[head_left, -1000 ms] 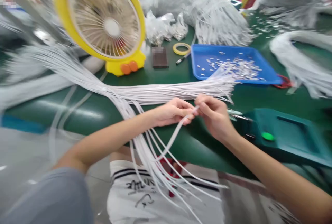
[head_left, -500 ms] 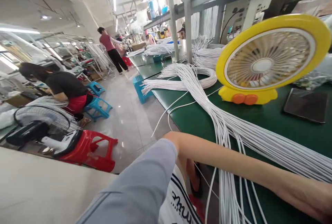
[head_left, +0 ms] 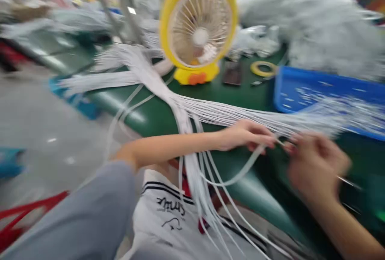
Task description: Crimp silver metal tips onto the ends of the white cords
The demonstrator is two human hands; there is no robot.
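Observation:
The picture is blurred by motion. My left hand (head_left: 246, 135) pinches a single white cord (head_left: 237, 173) that loops down off the table edge. My right hand (head_left: 315, 163) meets it at the same cord's end, fingers closed on it, with a thin metal piece sticking out to its right. A thick bundle of white cords (head_left: 228, 113) lies across the green table (head_left: 150, 115) just behind both hands and spills over the edge onto my lap.
A yellow desk fan (head_left: 197, 27) stands at the back middle. A blue tray (head_left: 300, 89) with small metal parts sits at the right, a yellow tape roll (head_left: 263, 68) and a dark phone (head_left: 232, 73) beside it. Plastic bags pile behind. Floor lies at left.
The view swung left toward the workshop aisle half a second ago and has swung back to the table. My hands still hold one cord, now further right in view.

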